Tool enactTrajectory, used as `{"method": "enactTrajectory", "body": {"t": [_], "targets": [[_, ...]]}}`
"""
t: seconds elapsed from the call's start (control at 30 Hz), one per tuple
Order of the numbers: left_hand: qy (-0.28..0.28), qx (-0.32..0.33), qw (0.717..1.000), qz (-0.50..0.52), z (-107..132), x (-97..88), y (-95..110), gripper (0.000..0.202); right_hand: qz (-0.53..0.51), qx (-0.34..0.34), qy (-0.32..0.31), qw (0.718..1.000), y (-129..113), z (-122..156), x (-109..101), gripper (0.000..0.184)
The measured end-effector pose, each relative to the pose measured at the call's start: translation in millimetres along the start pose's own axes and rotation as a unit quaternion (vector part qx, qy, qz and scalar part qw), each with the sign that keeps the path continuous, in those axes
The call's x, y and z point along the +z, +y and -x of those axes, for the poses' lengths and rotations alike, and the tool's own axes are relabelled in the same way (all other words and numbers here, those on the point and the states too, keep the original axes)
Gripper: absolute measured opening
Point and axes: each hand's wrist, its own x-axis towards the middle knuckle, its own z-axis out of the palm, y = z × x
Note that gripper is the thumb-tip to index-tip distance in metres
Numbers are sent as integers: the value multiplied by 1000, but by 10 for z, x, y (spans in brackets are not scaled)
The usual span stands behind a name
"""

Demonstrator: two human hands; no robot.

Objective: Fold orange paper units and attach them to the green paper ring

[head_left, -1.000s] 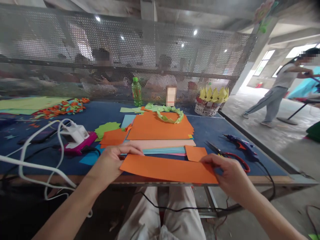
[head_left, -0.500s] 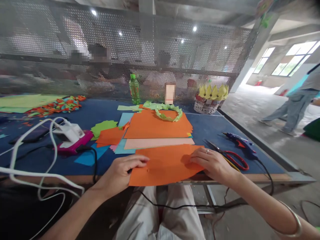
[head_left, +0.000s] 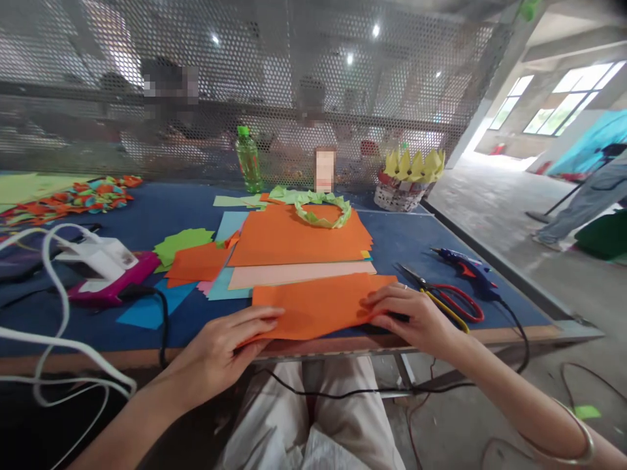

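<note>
At the table's near edge lies an orange sheet of paper (head_left: 313, 303), its near edge turned up or curled. My left hand (head_left: 230, 343) grips the sheet's left end between thumb and fingers. At the right end, my right hand (head_left: 409, 313) pinches the same sheet, its fingertips over the paper. Just beyond are a pale pink sheet (head_left: 298, 274) and a stack of orange paper (head_left: 294, 245). A pale green folded-paper ring (head_left: 323, 222) rests on that stack. Scissors (head_left: 450, 303) with red and yellow handles lie right of my right hand.
A blue glue gun (head_left: 470, 271) lies at the right, its cord hanging over the edge. On the left are a magenta power strip (head_left: 117, 281), white cables and paper scraps (head_left: 83, 199). A green bottle (head_left: 249, 163) and a basket (head_left: 399, 192) stand by the perforated screen (head_left: 274, 85).
The orange sheet's near edge has come up from hanging over the table edge and is now turned up, with both thumbs below it. The view has shifted slightly.
</note>
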Motion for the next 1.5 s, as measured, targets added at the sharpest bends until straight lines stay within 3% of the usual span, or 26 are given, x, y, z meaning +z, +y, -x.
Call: {"method": "enactTrajectory", "body": {"t": [0.27,0.43,0.6,0.8,0.97,1.13,1.33,1.5], "targets": [[59,-77,995,-14,-68,47,29,17,54,125,45,990,-32,-158,137,29],[135,-156,976,-64,-99,133,19,20,93,157,45,982,-105,-197,159,29],[166,-184,965,-83,-101,199,51,20,106,177,53,977,-98,-203,168,30],[140,-135,975,-106,-98,199,66,18,119,199,43,972,-78,-233,179,22],[121,-157,975,-99,-141,172,128,21,146,180,14,973,-52,-258,185,19],[117,-141,979,-85,-166,166,118,17,188,175,-13,966,-32,-290,190,15],[118,-159,979,-42,-159,141,110,14,234,165,-33,957,-85,-317,187,18],[126,-226,966,3,-184,130,132,12,249,155,-40,955,-93,-306,204,16]]}}
